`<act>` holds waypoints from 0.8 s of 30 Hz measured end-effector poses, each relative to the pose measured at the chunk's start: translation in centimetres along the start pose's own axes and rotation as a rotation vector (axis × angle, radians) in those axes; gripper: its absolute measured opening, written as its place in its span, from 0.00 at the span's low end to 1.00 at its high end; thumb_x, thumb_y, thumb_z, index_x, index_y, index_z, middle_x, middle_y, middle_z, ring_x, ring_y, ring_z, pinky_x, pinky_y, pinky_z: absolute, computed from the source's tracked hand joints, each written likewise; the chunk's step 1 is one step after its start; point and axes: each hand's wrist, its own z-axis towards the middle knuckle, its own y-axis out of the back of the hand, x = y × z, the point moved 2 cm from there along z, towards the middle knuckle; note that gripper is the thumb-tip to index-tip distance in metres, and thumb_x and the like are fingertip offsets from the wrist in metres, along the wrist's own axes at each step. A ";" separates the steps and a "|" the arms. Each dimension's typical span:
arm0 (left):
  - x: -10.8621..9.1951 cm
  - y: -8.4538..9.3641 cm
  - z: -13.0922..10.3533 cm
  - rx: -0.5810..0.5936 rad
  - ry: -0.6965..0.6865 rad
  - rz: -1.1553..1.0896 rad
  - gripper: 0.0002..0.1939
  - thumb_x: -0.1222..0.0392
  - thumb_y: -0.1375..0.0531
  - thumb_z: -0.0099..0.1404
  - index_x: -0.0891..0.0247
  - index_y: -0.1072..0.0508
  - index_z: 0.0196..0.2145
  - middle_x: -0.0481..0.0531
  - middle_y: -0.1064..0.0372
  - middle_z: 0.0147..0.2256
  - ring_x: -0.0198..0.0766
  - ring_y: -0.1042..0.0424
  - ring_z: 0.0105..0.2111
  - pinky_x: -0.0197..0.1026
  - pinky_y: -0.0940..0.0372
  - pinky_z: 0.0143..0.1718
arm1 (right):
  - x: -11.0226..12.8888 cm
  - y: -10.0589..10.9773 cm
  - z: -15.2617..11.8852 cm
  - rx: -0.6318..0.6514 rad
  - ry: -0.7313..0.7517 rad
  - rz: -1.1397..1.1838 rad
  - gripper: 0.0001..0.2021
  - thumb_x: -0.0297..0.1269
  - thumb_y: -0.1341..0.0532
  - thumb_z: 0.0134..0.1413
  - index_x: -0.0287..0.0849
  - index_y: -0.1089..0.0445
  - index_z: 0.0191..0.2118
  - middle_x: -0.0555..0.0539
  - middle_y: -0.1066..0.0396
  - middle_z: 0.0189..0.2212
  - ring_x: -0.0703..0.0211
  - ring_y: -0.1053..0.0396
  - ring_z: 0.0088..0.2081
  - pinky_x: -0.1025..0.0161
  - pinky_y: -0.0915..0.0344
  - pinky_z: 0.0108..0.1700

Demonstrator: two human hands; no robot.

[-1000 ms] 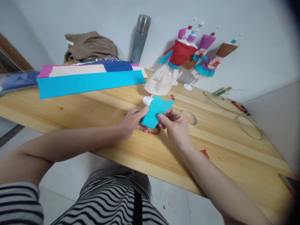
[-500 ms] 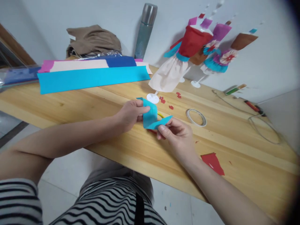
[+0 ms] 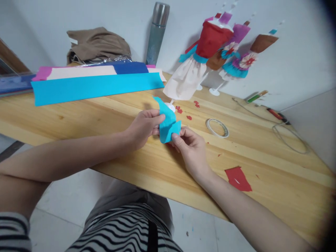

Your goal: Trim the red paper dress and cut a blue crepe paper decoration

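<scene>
Between my hands is a turquoise crepe paper strip, bent into a fold at its lower end. My left hand pinches its left edge, thumb on top. My right hand grips the folded lower end between thumb and fingers. The strip's upper tip curls up toward the round white base of a small dress stand. That stand wears a red bodice and a pale gathered skirt. Red paper scraps lie just beyond my hands on the wooden table.
Rolled paper sheets, turquoise in front, lie at the back left. A steel-capped flask and a brown cloth bundle stand behind. To the right are a tape roll, a red paper piece, a cable and more dressed stands.
My right hand has moved left and brought its end of the strip up against the rest, folding it over. The yellow thing seen behind the strip is now hidden.
</scene>
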 end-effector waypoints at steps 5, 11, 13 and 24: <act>0.8 0.2 0.2 0.110 0.065 -0.054 0.12 0.64 0.33 0.63 0.65 0.29 0.24 0.50 0.30 0.25 0.33 0.29 0.25 0.37 0.29 0.32 | -0.2 -0.2 0.4 -0.006 -0.084 0.071 0.18 0.49 0.29 0.54 0.47 0.34 0.24 0.55 0.35 0.17 0.64 0.42 0.20 0.61 0.39 0.29; 0.9 0.3 0.1 0.158 0.028 -0.086 0.18 0.50 0.28 0.61 0.65 0.27 0.26 0.52 0.28 0.26 0.35 0.27 0.27 0.38 0.28 0.32 | -0.5 -0.2 0.5 -0.027 -0.094 0.061 0.19 0.52 0.29 0.53 0.47 0.34 0.23 0.55 0.33 0.16 0.65 0.42 0.18 0.61 0.40 0.26; 0.7 0.3 -0.1 0.210 -0.006 -0.035 0.17 0.51 0.26 0.56 0.65 0.25 0.28 0.51 0.26 0.27 0.36 0.26 0.28 0.38 0.28 0.33 | -0.6 -0.2 0.6 -0.027 -0.096 0.068 0.20 0.53 0.29 0.53 0.47 0.34 0.23 0.55 0.33 0.16 0.65 0.42 0.18 0.62 0.40 0.25; 1.1 0.8 0.7 0.094 -0.047 0.208 0.04 0.72 0.35 0.54 0.65 0.22 0.27 0.50 0.22 0.26 0.33 0.26 0.24 0.34 0.31 0.29 | 0.1 -0.2 0.5 0.035 -0.114 0.147 0.17 0.51 0.28 0.52 0.47 0.33 0.29 0.56 0.33 0.20 0.65 0.40 0.20 0.62 0.40 0.25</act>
